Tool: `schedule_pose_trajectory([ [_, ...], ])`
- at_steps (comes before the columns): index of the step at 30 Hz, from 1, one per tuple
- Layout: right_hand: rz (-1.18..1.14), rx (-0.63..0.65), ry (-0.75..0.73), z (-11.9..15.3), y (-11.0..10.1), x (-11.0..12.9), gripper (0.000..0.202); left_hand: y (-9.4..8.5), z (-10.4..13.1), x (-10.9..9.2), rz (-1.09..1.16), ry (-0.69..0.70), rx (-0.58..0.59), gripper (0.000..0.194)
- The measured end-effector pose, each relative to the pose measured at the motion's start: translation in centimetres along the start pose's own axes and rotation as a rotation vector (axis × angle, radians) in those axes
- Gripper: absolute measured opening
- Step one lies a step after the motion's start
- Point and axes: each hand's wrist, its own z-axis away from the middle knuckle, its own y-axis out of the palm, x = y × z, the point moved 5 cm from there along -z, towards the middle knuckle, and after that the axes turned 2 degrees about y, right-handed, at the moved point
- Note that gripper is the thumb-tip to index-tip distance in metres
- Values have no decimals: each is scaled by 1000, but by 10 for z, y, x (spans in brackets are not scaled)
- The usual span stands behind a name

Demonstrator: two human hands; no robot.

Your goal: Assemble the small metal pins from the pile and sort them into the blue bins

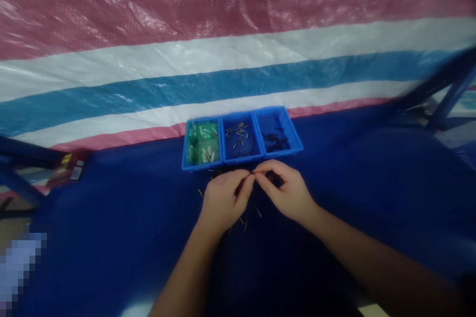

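My left hand and my right hand meet fingertip to fingertip just in front of a blue three-part tray. Both are pinched closed; whatever sits between the fingertips is too small and dark to name. Thin dark pieces with brass-coloured tips lie scattered on the blue surface under and around my left hand. In the tray's left section are small clear and silvery pieces in a green bag or lining. Its middle section holds brass-tipped thin pieces, and the right one small dark pieces.
The tray stands on a dark blue table. Behind it hangs a red, white and blue striped plastic sheet. A dark red box lies at the left edge, near a blue frame bar. Another blue bar slants at the right.
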Motion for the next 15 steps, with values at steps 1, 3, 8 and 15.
schedule_pose_trajectory([
  [1, -4, 10, -15, 0, 1, 1, 7, 0, 0, 0, 5, 0, -3, 12],
  [3, -30, 16, -22, 0, 1, 1, 7, -2, 0, 0, 16, 6, -16, 12],
  [8, -159, 40, 67, 2, 4, -5, 18, -2, 0, -3, 38, -4, -2, 10],
  [15, -298, 18, 178, 0, 5, -13, 10, 2, 0, -1, 39, -18, 18, 15],
])
